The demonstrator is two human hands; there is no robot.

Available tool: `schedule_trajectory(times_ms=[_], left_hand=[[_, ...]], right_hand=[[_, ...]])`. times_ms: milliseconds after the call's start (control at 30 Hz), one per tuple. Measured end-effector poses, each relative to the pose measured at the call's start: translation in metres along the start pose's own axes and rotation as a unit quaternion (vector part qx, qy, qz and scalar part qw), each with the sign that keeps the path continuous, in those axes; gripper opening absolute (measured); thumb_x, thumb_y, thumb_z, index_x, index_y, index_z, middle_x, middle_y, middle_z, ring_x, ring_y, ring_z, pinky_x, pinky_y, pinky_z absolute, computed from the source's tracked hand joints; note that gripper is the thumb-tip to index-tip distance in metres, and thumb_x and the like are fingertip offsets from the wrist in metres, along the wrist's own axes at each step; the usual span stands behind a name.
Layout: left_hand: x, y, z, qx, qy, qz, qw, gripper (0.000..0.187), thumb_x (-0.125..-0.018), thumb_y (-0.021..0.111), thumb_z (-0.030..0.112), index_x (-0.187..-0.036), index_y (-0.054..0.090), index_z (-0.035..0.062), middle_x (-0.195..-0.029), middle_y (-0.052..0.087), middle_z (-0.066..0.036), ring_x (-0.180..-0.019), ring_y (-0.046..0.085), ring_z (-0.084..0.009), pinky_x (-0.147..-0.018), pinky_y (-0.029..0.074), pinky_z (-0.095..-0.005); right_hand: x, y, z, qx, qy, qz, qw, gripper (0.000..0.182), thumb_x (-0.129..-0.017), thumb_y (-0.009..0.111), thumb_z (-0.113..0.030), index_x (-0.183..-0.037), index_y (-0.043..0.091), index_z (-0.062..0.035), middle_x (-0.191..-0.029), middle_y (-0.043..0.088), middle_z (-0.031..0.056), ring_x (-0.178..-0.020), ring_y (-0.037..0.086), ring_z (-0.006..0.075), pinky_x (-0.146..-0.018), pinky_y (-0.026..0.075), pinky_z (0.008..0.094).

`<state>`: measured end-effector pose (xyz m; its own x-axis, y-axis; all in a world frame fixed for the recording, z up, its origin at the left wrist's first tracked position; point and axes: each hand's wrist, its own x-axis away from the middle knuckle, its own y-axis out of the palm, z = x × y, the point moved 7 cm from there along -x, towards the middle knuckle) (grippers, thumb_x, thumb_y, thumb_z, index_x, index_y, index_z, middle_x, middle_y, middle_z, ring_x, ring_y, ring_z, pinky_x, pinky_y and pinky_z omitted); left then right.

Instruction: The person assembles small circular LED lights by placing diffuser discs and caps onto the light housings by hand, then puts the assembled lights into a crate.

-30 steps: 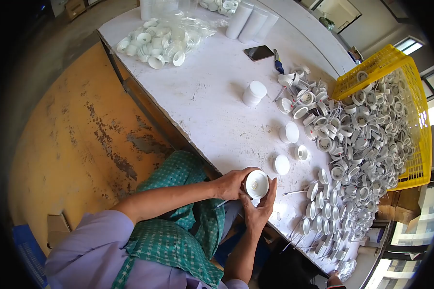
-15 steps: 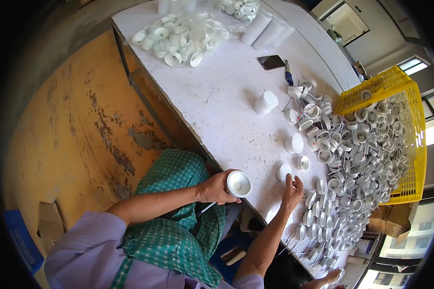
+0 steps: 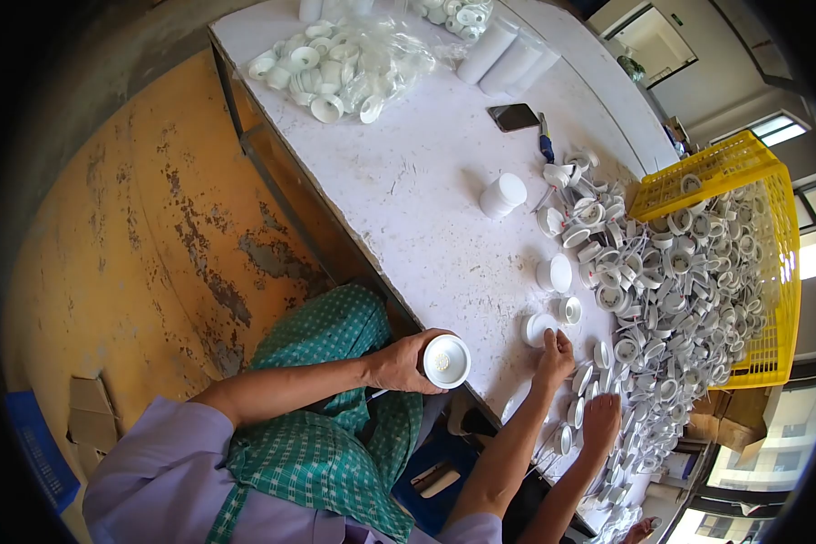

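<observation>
My left hand is wrapped round a white cup-shaped lamp housing, held just off the table's edge above my lap. Its open face points up, showing small yellowish dots inside. At the table's near side, my right hand pinches the edge of a white disc on a short stack. Beside it stand a small white ring-shaped part and another stack of white discs. A taller disc stack is farther off.
A large heap of white round parts spills from a tipped yellow crate. Another person's hand reaches into the parts. A bag of white cups, white rolls, a phone and a blue-handled tool lie farther back.
My right hand has closed on the disc's edge, and the disc has tilted. The lamp housing has turned slightly in my left hand. Another person's hand has come in over the parts.
</observation>
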<state>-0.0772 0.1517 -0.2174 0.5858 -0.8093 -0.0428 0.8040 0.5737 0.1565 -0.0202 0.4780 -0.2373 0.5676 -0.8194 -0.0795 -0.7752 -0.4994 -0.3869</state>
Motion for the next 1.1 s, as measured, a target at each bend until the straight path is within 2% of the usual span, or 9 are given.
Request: schedule_trajectory(times_ms=[67,100,167,200,467,600,767,1000,1100], left_hand=[[0.0,0.001,-0.001,-0.004,-0.001,-0.005,1.0,0.08,-0.064,0.083,0.016,-0.129,0.039,0.0035,-0.121,0.053,-0.009,-0.115,0.05,-0.0207,-0.101,0.04,-0.0362],[0.0,0.0,-0.001,-0.001,-0.002,-0.005,1.0,0.08,-0.064,0.083,0.016,-0.13,0.039,0.0036,-0.121,0.053,-0.009,-0.115,0.05,-0.0204,-0.101,0.039,-0.0363],[0.001,0.0,-0.001,0.0,-0.004,-0.004,1.0,0.079,-0.064,0.082,0.015,-0.13,0.039,0.0037,-0.121,0.053,-0.009,-0.115,0.05,-0.0201,-0.101,0.039,-0.0363],[0.002,0.0,-0.001,0.011,-0.007,-0.003,1.0,0.079,-0.064,0.082,0.014,-0.13,0.039,0.0037,-0.121,0.052,-0.009,-0.115,0.049,-0.0198,-0.101,0.039,-0.0363],[0.005,-0.005,-0.006,0.062,-0.019,0.002,0.998,0.083,-0.064,0.081,0.011,-0.133,0.036,0.0026,-0.123,0.049,-0.008,-0.118,0.047,-0.0193,-0.103,0.037,-0.0356],[0.006,-0.01,0.001,0.02,-0.005,0.013,1.0,0.084,-0.064,0.081,0.012,-0.133,0.035,0.0024,-0.125,0.048,-0.009,-0.121,0.044,-0.0198,-0.105,0.033,-0.0359],[0.012,-0.012,0.005,0.043,-0.018,0.021,0.999,0.084,-0.064,0.08,0.011,-0.134,0.034,0.0024,-0.126,0.047,-0.009,-0.122,0.043,-0.0202,-0.105,0.033,-0.0353],[0.018,-0.017,0.007,0.01,0.01,0.041,0.999,0.082,-0.064,0.078,0.01,-0.133,0.035,0.003,-0.125,0.048,-0.01,-0.12,0.045,-0.0204,-0.104,0.035,-0.0351],[0.02,-0.018,0.008,0.0,0.012,0.043,0.999,0.081,-0.064,0.077,0.01,-0.133,0.034,0.0032,-0.125,0.048,-0.01,-0.12,0.045,-0.0207,-0.104,0.035,-0.0352]], right_hand=[[-0.001,-0.006,0.004,-0.089,-0.014,0.04,0.995,0.016,-0.081,0.07,-0.015,-0.092,0.063,-0.0052,-0.071,0.057,-0.0038,-0.055,0.044,0.0028,-0.048,0.032,0.0165],[0.001,-0.008,0.003,-0.089,-0.014,0.04,0.995,0.016,-0.081,0.07,-0.015,-0.092,0.063,-0.0052,-0.071,0.057,-0.0038,-0.055,0.044,0.0028,-0.048,0.032,0.0165],[0.01,-0.012,0.006,-0.183,0.08,0.033,0.979,0.011,-0.082,0.069,-0.014,-0.086,0.06,-0.0092,-0.065,0.053,-0.0046,-0.052,0.043,0.0027,-0.045,0.032,0.0153],[0.022,-0.009,-0.012,-0.213,0.086,0.03,0.973,0.011,-0.084,0.067,-0.016,-0.084,0.057,-0.0118,-0.061,0.048,-0.005,-0.05,0.042,0.0032,-0.043,0.032,0.0148],[0.077,-0.002,-0.005,-0.29,0.104,0.007,0.951,0.008,-0.087,0.063,-0.012,-0.09,0.058,-0.0075,-0.067,0.053,-0.0026,-0.051,0.045,0.0042,-0.046,0.036,0.0151],[0.115,0.013,-0.006,-0.311,0.126,-0.016,0.942,0.009,-0.087,0.062,-0.011,-0.093,0.058,-0.0057,-0.07,0.055,-0.0008,-0.053,0.046,0.0051,-0.047,0.038,0.016],[0.145,0.032,-0.015,-0.336,0.15,-0.047,0.929,0.01,-0.088,0.06,-0.01,-0.096,0.058,-0.0036,-0.074,0.058,0.0013,-0.055,0.048,0.0063,-0.048,0.04,0.0172],[0.174,0.055,-0.037,-0.371,0.169,-0.082,0.91,0.014,-0.09,0.058,-0.009,-0.101,0.058,-0.0005,-0.08,0.062,0.0044,-0.058,0.051,0.0078,-0.05,0.043,0.0189],[0.187,0.063,-0.051,-0.376,0.193,-0.096,0.901,0.015,-0.087,0.059,-0.005,-0.101,0.06,0.0013,-0.073,0.061,0.0076,-0.057,0.053,0.0124,-0.053,0.045,0.0198]])
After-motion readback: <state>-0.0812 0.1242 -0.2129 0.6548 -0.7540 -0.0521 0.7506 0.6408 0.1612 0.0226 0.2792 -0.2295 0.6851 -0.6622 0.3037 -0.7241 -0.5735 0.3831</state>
